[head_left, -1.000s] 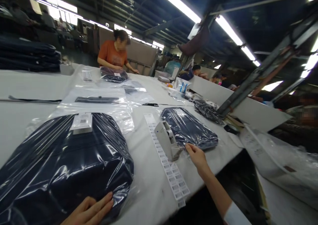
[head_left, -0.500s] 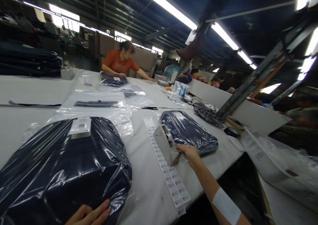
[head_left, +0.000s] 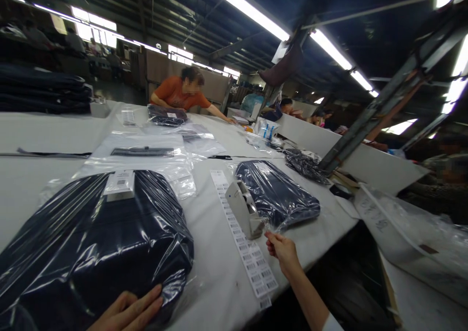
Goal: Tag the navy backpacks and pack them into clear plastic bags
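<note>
My left hand lies flat, fingers stretched out, on the near edge of a large dark garment in a clear plastic bag. My right hand is pinched closed just in front of a grey tape dispenser; a thin clear strip of tape seems to run from the dispenser to its fingers. A long sheet of barcode labels lies left of that hand on the white table. A smaller bagged dark garment lies behind the dispenser.
Empty clear bags lie further back. A person in an orange shirt leans over the far side with another bagged garment. Folded dark cloth is stacked at the far left. A metal post slants on the right.
My right hand has drawn back from the dispenser towards me, fingers pinched. My left hand stays on the big bag. The person in orange has stretched an arm to the right.
</note>
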Tool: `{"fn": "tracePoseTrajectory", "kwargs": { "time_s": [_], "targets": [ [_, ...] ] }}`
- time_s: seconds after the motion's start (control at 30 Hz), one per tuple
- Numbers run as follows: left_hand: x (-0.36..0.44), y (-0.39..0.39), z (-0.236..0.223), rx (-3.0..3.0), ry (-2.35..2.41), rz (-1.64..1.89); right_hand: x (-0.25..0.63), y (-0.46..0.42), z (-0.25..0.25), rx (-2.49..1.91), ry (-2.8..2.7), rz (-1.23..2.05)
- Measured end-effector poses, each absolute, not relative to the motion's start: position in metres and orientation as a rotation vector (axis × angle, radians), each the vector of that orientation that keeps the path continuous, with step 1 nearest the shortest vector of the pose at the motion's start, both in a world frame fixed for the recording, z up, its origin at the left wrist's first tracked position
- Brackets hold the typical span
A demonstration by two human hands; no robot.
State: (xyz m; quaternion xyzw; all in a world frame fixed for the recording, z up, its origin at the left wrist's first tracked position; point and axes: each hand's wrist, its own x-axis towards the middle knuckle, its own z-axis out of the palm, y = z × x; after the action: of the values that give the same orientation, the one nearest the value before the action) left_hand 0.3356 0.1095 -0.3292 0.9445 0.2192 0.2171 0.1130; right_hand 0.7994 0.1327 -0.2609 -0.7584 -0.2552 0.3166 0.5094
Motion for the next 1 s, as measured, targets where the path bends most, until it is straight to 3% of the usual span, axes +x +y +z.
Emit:
{"fn": "tracePoseTrajectory", "kwargs": {
  "time_s": [0.3,0.43,0.6,0.7,0.8,1.0],
  "targets": [
    [0.336,0.104,-0.293,2.632,0.739,0.436,0.809,0.12,-0.28,-2.057,-0.624,0.72],
    [0.332,0.105,-0.284,2.657,0.715,0.364,0.77,0.108,-0.244,-2.057,-1.078,0.765],
    [0.333,0.106,-0.282,2.687,0.687,0.368,0.649,0.129,-0.151,-1.415,-2.241,1.206],
    [0.334,0.106,-0.28,2.703,0.695,0.37,0.59,0.153,-0.133,-0.918,-2.676,1.269],
    [0.333,0.106,-0.276,2.71,0.691,0.385,0.554,0.176,-0.152,-0.705,-3.098,1.062],
    [0.331,0.108,-0.273,2.747,0.638,0.427,0.517,0.196,-0.196,-0.889,-3.555,0.467]
  ]
}}
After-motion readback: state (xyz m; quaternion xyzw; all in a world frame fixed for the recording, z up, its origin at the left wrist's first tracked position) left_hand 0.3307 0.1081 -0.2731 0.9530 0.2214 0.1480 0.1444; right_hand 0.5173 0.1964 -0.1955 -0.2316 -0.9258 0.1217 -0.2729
